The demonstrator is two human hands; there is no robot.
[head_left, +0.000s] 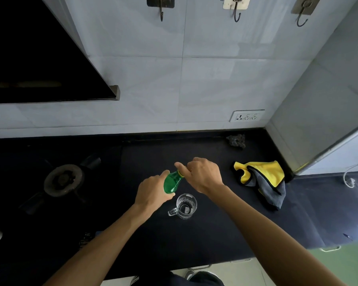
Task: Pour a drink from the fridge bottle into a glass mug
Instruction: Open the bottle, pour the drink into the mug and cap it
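My left hand (151,191) wraps around the body of a green plastic bottle (172,181) above the dark counter. The bottle leans with its neck pointing up and to the right. My right hand (202,174) is closed over the cap at the neck, and the cap itself is mostly hidden by the fingers. An empty clear glass mug (185,206) stands upright on the counter just below the bottle, its handle turned to the left.
A yellow and grey cloth (264,180) lies crumpled to the right of my hands. A dark scrubber (237,140) sits by the back wall. A gas burner (63,180) is on the left. The black counter (215,234) ends near my body.
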